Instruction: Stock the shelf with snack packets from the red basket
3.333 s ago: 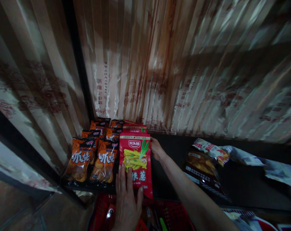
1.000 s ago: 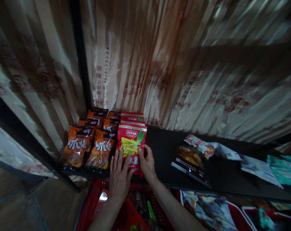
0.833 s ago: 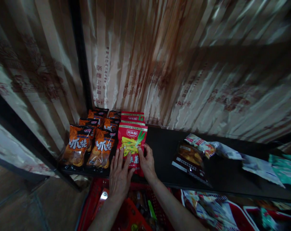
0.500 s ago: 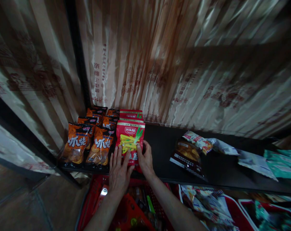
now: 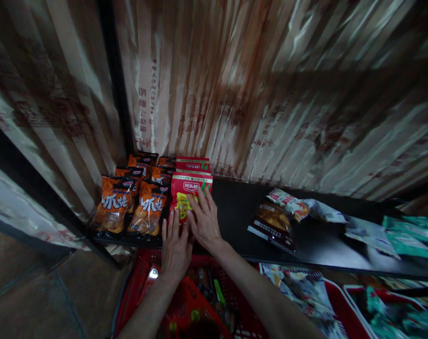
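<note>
The front red snack bag (image 5: 176,186), with yellow sticks and green stalks printed on it, stands on a black shelf (image 5: 231,212). More red bags (image 5: 193,165) are lined up behind it. My left hand (image 5: 176,247) lies with fingers extended against the bag's lower front. Higher up, my right hand (image 5: 204,221) is spread flat over the bag's right side and covers part of the print. Neither hand is wrapped round anything. Just left of the red bags stand rows of orange-and-black snack bags (image 5: 147,209).
A dark brown snack bag (image 5: 272,226), white packets (image 5: 322,210) and teal packets (image 5: 410,235) lie along the shelf to the right. Below it are a red basket (image 5: 129,287) of packets and further red-and-white bins (image 5: 358,306). A pleated curtain (image 5: 235,94) hangs behind; a black post (image 5: 115,70) rises at left.
My right hand has moved from the bag's right edge up and left onto its front, fingers flattened. My left hand stays low on the bag. The view has shifted slightly.
</note>
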Action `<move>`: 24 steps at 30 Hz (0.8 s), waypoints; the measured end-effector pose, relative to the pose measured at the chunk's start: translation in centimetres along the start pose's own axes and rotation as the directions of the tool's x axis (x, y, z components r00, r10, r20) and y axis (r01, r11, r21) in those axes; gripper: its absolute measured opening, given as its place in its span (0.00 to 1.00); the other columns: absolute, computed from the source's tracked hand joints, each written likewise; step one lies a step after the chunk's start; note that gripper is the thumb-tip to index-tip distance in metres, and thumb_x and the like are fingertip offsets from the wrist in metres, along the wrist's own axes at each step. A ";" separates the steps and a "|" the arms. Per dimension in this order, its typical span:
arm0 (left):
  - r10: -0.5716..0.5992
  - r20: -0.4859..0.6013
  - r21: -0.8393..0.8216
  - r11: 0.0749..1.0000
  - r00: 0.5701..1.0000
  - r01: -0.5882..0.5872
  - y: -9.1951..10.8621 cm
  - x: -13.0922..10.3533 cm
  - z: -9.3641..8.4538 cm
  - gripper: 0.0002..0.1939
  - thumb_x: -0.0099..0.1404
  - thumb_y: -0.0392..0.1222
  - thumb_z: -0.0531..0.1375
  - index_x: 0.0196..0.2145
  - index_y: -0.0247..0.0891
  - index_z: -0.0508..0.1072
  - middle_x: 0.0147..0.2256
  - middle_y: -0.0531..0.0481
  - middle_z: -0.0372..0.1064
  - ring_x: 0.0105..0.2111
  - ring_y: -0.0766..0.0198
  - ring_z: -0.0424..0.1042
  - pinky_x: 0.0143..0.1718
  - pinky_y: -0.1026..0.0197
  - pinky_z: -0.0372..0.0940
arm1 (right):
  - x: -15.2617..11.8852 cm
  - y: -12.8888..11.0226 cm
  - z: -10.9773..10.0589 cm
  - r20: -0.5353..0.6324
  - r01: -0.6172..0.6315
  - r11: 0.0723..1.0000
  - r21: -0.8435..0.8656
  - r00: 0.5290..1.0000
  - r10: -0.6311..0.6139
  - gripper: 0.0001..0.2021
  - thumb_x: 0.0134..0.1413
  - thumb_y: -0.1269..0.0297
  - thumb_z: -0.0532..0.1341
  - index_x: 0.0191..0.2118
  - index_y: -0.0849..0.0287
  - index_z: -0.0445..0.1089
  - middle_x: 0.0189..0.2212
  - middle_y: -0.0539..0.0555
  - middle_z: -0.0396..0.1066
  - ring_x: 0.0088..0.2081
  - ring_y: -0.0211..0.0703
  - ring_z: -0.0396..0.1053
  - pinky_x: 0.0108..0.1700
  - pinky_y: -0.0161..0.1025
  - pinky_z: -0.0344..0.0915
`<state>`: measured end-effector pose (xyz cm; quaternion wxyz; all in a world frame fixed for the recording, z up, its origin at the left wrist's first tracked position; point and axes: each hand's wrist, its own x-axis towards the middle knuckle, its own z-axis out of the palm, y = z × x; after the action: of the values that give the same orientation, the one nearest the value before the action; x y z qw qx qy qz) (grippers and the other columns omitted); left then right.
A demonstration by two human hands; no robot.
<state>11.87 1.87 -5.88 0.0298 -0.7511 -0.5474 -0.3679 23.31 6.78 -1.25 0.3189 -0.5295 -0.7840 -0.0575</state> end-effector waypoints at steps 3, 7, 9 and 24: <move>-0.003 0.011 -0.004 1.000 1.000 0.003 -0.1 0.0 0.2 0.22 0.62 0.33 0.54 0.55 0.34 0.64 0.64 0.34 0.46 0.65 0.49 0.38 0.61 0.39 0.48 | 3.1 0.2 0.4 0.053 0.059 0.996 -0.067 0.997 -0.056 0.20 0.60 0.60 0.52 0.58 0.50 0.61 0.66 0.53 0.46 0.67 0.54 0.34 0.61 0.59 0.45; 0.007 0.016 0.017 1.000 1.000 -0.007 -0.2 0.0 0.4 0.22 0.64 0.35 0.53 0.56 0.35 0.63 0.64 0.33 0.44 0.65 0.47 0.37 0.60 0.39 0.48 | 5.6 1.1 1.5 0.050 0.022 0.995 -0.094 0.999 -0.017 0.20 0.60 0.58 0.53 0.57 0.51 0.63 0.64 0.56 0.50 0.66 0.57 0.36 0.61 0.60 0.43; 0.012 0.014 0.029 1.000 1.000 -0.012 -0.2 0.0 0.4 0.23 0.64 0.36 0.53 0.58 0.36 0.62 0.65 0.33 0.43 0.65 0.47 0.37 0.60 0.38 0.49 | 5.9 1.5 1.9 0.033 0.000 0.996 -0.085 0.999 0.003 0.20 0.60 0.58 0.53 0.57 0.50 0.63 0.64 0.55 0.51 0.66 0.56 0.38 0.61 0.61 0.42; 0.019 0.014 0.003 1.000 1.000 -0.019 -0.5 -0.4 0.5 0.28 0.64 0.39 0.54 0.61 0.34 0.54 0.65 0.33 0.39 0.66 0.47 0.32 0.60 0.37 0.44 | -0.5 -0.2 -2.2 -0.143 0.024 1.000 0.016 0.990 -0.022 0.19 0.61 0.65 0.50 0.57 0.57 0.61 0.66 0.57 0.40 0.67 0.55 0.36 0.62 0.57 0.47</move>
<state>11.66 1.97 -6.64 0.0307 -0.7586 -0.5411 -0.3616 24.28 5.34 0.23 0.3781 -0.5120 -0.7658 -0.0918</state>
